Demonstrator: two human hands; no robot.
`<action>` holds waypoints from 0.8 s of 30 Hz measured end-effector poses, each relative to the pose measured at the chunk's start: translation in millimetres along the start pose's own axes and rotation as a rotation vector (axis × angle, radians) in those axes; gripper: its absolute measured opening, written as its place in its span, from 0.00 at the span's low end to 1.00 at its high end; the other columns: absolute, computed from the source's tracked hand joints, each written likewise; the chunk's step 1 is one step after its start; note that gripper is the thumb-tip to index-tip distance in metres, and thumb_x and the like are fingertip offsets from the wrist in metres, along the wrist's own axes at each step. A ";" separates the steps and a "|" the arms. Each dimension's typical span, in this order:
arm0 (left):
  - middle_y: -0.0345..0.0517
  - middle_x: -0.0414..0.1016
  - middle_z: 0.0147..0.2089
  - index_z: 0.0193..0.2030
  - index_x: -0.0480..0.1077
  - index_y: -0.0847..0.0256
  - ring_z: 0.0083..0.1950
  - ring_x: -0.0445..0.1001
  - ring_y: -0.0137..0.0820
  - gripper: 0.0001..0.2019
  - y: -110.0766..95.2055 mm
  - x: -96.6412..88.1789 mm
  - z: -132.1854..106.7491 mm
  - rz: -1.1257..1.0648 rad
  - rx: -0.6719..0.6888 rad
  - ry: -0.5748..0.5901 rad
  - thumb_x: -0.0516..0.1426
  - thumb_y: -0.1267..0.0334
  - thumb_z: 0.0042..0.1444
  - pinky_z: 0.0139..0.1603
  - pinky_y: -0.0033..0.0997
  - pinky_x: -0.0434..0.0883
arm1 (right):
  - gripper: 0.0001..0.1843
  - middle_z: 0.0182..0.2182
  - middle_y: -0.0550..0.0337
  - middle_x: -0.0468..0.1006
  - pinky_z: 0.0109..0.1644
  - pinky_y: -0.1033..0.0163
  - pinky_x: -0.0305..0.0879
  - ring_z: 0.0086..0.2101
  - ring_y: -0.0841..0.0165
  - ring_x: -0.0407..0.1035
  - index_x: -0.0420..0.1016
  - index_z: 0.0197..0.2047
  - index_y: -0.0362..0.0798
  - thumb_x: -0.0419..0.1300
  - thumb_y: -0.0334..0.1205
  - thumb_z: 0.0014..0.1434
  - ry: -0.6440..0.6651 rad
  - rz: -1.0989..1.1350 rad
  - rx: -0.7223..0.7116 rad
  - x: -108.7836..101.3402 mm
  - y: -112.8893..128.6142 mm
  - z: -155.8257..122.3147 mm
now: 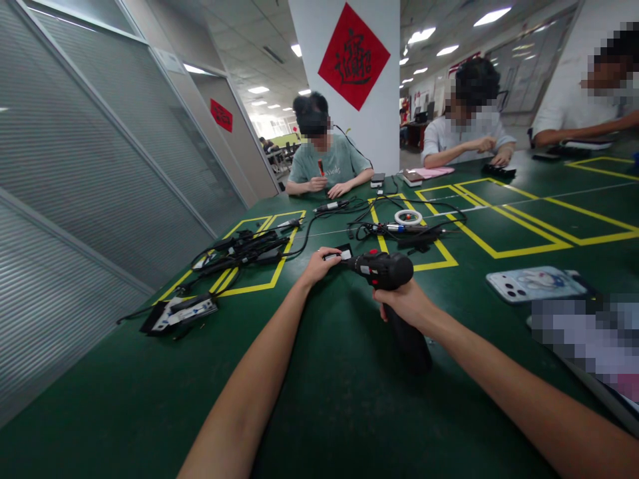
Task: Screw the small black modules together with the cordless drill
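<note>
In my right hand [407,305] is a black cordless drill [384,269] with red buttons, gripped by its handle. Its chuck points left, and the tip meets a small black piece with a white patch [346,253] on the table. My left hand [322,265] holds that small black piece from the left side, fingers closed at its edge. The exact contact between the drill tip and the piece is partly hidden by my fingers.
Tangled black cables [244,253] lie on the left, with a black-and-white packet [180,313] nearer. Beyond the drill are a tape roll [408,217] and a soldering iron [399,228]. A phone [536,284] lies right. Yellow tape [529,253] marks the green table; several people sit across.
</note>
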State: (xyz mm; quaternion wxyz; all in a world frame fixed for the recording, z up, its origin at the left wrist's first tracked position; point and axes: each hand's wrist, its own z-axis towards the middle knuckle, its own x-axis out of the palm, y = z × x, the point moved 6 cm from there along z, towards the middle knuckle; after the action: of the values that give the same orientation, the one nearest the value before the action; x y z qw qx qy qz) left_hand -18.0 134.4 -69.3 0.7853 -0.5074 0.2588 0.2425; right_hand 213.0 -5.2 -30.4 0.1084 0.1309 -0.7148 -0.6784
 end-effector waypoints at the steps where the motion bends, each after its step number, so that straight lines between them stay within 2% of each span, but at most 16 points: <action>1: 0.46 0.74 0.47 0.44 0.75 0.56 0.51 0.69 0.38 0.17 -0.3 -0.2 -0.1 0.001 -0.001 0.001 0.56 0.53 0.50 0.57 0.39 0.63 | 0.03 0.12 0.66 0.68 0.18 0.68 0.61 0.14 0.70 0.65 0.68 0.27 0.46 0.58 0.32 0.45 0.000 -0.004 0.000 0.0 0.3 -0.2; 17: 0.46 0.74 0.48 0.44 0.75 0.57 0.51 0.70 0.38 0.17 -1.0 -0.6 -1.0 -0.013 -0.001 0.013 0.57 0.54 0.50 0.57 0.38 0.63 | 0.02 0.12 0.66 0.68 0.18 0.68 0.61 0.14 0.71 0.65 0.68 0.27 0.46 0.57 0.32 0.45 0.001 -0.009 0.006 0.8 3.4 -1.5; 24: 0.46 0.74 0.48 0.45 0.75 0.57 0.52 0.70 0.38 0.17 2.1 0.0 -0.1 -0.013 -0.026 0.012 0.58 0.53 0.49 0.57 0.39 0.63 | 0.05 0.12 0.66 0.69 0.19 0.67 0.61 0.14 0.71 0.64 0.69 0.29 0.45 0.57 0.31 0.45 0.003 -0.001 0.006 0.8 2.1 -1.7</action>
State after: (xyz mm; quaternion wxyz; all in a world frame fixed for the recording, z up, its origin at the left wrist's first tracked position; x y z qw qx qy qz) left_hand -19.3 135.1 -70.8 0.7787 -0.5208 0.2571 0.2375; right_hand 212.7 -7.0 -28.3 0.1088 0.1326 -0.7167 -0.6759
